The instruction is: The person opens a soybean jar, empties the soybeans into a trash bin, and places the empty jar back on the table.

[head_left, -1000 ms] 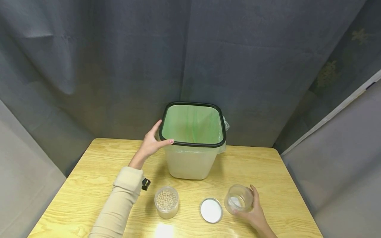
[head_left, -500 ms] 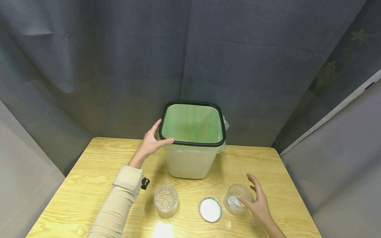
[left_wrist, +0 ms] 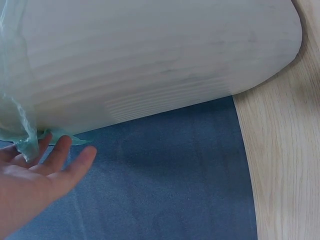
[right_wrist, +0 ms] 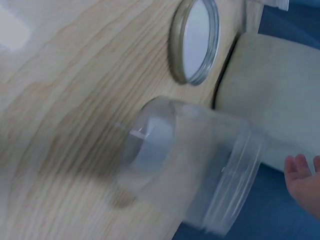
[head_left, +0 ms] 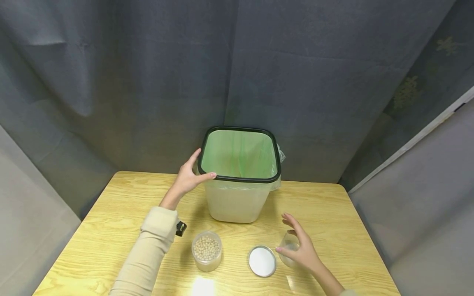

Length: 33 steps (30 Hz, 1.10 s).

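Observation:
My left hand (head_left: 187, 179) lies at the near left corner of a pale trash bin (head_left: 237, 203), thumb across the black rim (head_left: 240, 179) and the other fingers along its outer side. In the left wrist view those fingers (left_wrist: 75, 165) are spread and relaxed, against the overhanging edge of the green bag (left_wrist: 30, 145). Above a clear lidless jar (right_wrist: 195, 160) hovers my right hand (head_left: 304, 248), its fingers apart and holding nothing; it partly hides the jar in the head view. A round white lid (head_left: 262, 261) with a metal rim lies left of the jar.
Another clear jar (head_left: 206, 253), filled with small beige balls, stands on the wooden table (head_left: 333, 230) near my left forearm. A grey curtain (head_left: 166, 82) hangs right behind the bin. Grey panels (head_left: 429, 205) flank the table.
My right hand was around the empty jar; it let go, lifted and moved left over it. The jar stays in place. My left hand and the bin have not moved.

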Available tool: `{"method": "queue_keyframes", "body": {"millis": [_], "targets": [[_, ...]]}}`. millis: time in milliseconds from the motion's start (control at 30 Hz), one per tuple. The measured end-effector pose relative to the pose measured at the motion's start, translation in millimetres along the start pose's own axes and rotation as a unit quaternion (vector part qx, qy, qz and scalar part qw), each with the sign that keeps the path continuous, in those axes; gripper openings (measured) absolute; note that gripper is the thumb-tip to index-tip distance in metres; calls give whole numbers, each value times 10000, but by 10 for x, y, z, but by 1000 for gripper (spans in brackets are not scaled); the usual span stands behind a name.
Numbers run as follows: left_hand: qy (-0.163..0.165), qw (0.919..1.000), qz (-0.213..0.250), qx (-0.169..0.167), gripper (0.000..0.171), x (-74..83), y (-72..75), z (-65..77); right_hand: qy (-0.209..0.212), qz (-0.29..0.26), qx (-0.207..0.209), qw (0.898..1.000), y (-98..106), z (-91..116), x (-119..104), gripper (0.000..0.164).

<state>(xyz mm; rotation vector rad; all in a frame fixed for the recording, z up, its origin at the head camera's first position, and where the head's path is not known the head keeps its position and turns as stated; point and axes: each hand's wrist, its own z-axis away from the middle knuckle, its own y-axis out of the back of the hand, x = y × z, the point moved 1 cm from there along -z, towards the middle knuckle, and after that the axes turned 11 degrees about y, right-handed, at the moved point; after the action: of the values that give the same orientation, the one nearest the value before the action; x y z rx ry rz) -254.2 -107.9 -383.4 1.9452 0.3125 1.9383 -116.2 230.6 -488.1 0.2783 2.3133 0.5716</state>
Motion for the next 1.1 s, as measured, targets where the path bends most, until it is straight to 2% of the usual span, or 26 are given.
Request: {"method": "queue_keyframes", "body": {"millis": [133, 267, 533, 900, 1100], "targets": [[-17, 10000, 9, -3, 94, -3, -6, 1, 277, -208, -184, 9992, -95, -148, -180, 95], [-9, 10000, 12, -9, 94, -4, -9, -1, 237, -401, -528, 9975, -172, -266, -346, 97], [-8, 10000, 19, -19, 94, 6, -4, 4, 79, -473, -985, 9940, -467, -146, 6, 108], [22, 10000, -28, -8, 94, -5, 8, -1, -344, -506, -1542, 9861, -813, -186, 28, 109], [43, 10000, -58, 2, 94, -10, 16, 0, -232, -560, -1757, 9826, -967, -195, 54, 109]]}}
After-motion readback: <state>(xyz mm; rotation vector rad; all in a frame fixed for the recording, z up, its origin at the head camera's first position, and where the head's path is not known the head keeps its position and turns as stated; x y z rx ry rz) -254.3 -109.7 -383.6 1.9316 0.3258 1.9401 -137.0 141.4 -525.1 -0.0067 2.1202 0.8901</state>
